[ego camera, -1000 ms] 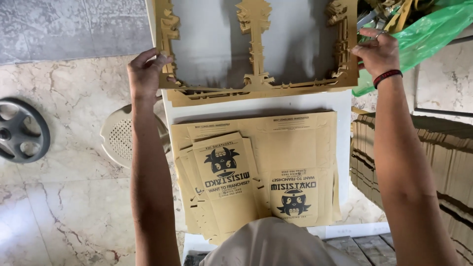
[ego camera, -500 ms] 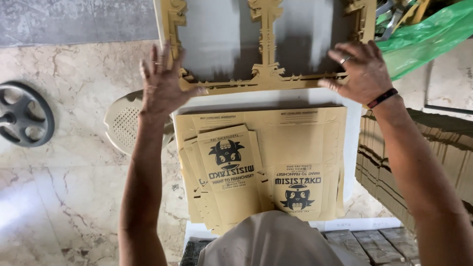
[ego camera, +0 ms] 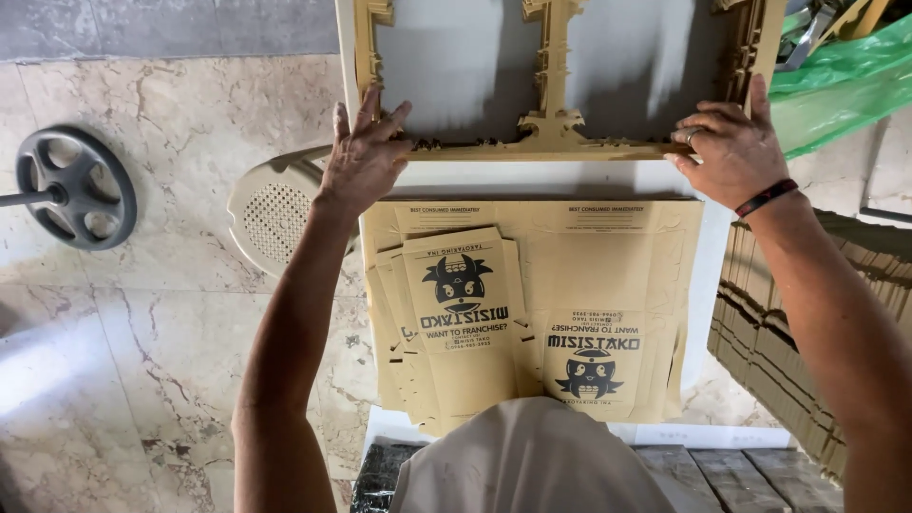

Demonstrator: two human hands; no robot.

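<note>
1. Near the top of the head view, a tan cardboard frame (ego camera: 556, 133), a sheet with its panels punched out, lies flat on a white table (ego camera: 532, 179).
2. The left hand (ego camera: 366, 157) lies open on the frame's lower left corner, fingers spread and pressing down; it grips nothing.
3. The right hand (ego camera: 731, 152) rests on the frame's lower right corner, fingers bent over the bottom strip and thumb raised along the right edge. A dark band sits at that wrist.
4. Below the frame, nearer the person, a stack of flat printed box blanks (ego camera: 532, 304) lies on the table, apart from both hands. A smaller fanned pile of blanks (ego camera: 456, 323) lies on its left part.
5. Left of the table, a cream perforated chair seat (ego camera: 275, 214) shows over the marble floor (ego camera: 142, 332), with a grey wheel (ego camera: 76, 187) further left.
6. A green plastic bag (ego camera: 836, 85) sits at upper right, and stacked cardboard (ego camera: 798, 332) stands beside the table on the right.
</note>
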